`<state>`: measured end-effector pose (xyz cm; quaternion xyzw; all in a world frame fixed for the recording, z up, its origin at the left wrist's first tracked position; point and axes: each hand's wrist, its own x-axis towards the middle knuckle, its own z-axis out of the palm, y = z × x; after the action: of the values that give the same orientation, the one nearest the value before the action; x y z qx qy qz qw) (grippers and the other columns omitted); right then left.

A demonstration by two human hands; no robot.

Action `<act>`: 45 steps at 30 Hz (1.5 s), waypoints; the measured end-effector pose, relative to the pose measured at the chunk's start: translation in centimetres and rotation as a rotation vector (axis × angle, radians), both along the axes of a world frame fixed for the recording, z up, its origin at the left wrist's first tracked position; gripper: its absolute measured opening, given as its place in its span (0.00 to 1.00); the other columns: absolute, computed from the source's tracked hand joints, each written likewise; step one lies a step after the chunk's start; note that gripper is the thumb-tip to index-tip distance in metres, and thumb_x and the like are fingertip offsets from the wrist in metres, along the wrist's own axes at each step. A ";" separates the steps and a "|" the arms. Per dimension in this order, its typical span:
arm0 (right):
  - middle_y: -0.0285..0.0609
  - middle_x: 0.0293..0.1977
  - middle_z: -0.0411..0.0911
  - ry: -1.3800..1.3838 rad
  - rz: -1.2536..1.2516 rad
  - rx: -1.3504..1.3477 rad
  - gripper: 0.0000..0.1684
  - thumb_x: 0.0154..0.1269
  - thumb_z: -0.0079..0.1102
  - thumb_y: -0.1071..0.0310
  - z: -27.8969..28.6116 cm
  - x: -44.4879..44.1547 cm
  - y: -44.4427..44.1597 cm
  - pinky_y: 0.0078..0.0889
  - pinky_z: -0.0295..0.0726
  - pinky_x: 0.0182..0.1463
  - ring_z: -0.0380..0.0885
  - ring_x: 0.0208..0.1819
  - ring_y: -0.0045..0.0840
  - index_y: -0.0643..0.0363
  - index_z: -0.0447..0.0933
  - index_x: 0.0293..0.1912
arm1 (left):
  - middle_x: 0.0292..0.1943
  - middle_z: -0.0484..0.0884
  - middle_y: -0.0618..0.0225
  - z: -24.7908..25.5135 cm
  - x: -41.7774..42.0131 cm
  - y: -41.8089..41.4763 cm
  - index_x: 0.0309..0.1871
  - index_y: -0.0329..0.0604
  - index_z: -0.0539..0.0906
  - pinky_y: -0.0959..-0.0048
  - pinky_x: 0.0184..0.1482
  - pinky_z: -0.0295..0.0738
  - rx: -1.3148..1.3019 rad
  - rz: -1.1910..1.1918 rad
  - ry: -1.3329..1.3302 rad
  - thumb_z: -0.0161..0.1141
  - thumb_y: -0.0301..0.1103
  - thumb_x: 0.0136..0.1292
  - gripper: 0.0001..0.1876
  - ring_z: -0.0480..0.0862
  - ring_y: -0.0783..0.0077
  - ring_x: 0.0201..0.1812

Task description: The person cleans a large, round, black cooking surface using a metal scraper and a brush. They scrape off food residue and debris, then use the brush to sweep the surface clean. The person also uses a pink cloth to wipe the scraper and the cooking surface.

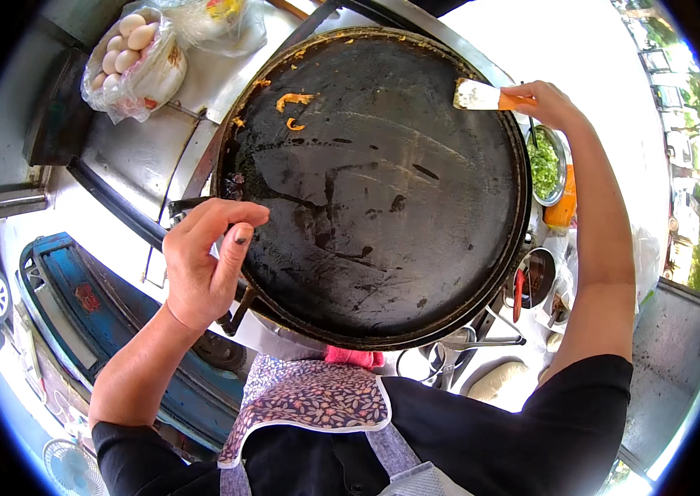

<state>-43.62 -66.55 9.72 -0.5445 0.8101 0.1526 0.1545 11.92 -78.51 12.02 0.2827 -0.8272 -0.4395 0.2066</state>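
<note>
A large round black griddle lies before me, its surface marked with dark oily streaks. Orange-brown food scraps cling near its far left rim. My right hand grips the orange handle of a flat scraper, whose pale, stained blade is over the griddle's far right edge. Over the near left rim is my left hand, holding nothing, thumb and fingers apart. A dark smudge shows on its thumb.
A plastic-lined container of eggs stands at the far left. On the right are a bowl of chopped greens, an orange package and a metal container with a red-handled utensil. A metal handle juts out near the griddle's front right.
</note>
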 end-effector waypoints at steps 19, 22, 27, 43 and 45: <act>0.38 0.40 0.87 -0.106 -0.083 -0.049 0.20 0.71 0.66 0.61 1.9 -0.8 5.5 0.35 0.82 0.50 0.82 0.41 0.26 0.43 0.85 0.62 | 0.38 0.89 0.57 -0.5 0.2 -0.3 0.45 0.34 0.88 0.68 0.44 0.82 0.037 0.024 0.164 0.58 0.34 0.78 0.13 0.88 0.60 0.39; 0.37 0.37 0.86 -0.082 -0.222 -0.026 0.25 0.72 0.66 0.62 0.1 -2.6 11.4 0.34 0.81 0.50 0.80 0.38 0.24 0.42 0.82 0.67 | 0.39 0.89 0.57 -0.4 0.6 -0.4 0.45 0.35 0.89 0.67 0.44 0.81 0.033 0.010 0.146 0.57 0.36 0.78 0.15 0.88 0.60 0.40; 0.39 0.46 0.88 0.058 -0.241 0.037 0.20 0.75 0.63 0.58 -1.1 3.8 -1.9 0.38 0.84 0.58 0.85 0.47 0.27 0.41 0.83 0.64 | 0.39 0.89 0.58 -0.3 0.5 -0.4 0.45 0.36 0.89 0.68 0.44 0.81 0.029 0.009 0.096 0.54 0.45 0.81 0.20 0.88 0.61 0.40; 0.35 0.49 0.87 -0.172 0.382 -0.147 0.14 0.69 0.68 0.63 2.3 10.4 -12.6 0.38 0.84 0.57 0.84 0.52 0.30 0.41 0.89 0.53 | 0.40 0.90 0.58 0.1 0.5 -0.5 0.46 0.34 0.88 0.70 0.47 0.82 0.017 0.016 0.075 0.49 0.46 0.84 0.24 0.88 0.66 0.42; 0.37 0.52 0.85 -0.054 0.087 -0.023 0.16 0.71 0.68 0.62 2.6 4.8 -8.0 0.38 0.82 0.60 0.82 0.54 0.29 0.39 0.88 0.57 | 0.39 0.89 0.58 0.2 0.3 -0.6 0.46 0.34 0.88 0.70 0.47 0.82 0.026 -0.002 0.091 0.49 0.47 0.84 0.24 0.88 0.66 0.42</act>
<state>-38.85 -74.54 12.33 -0.5849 0.7829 0.1350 0.1635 12.23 -79.06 12.20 0.2643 -0.8114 -0.4629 0.2399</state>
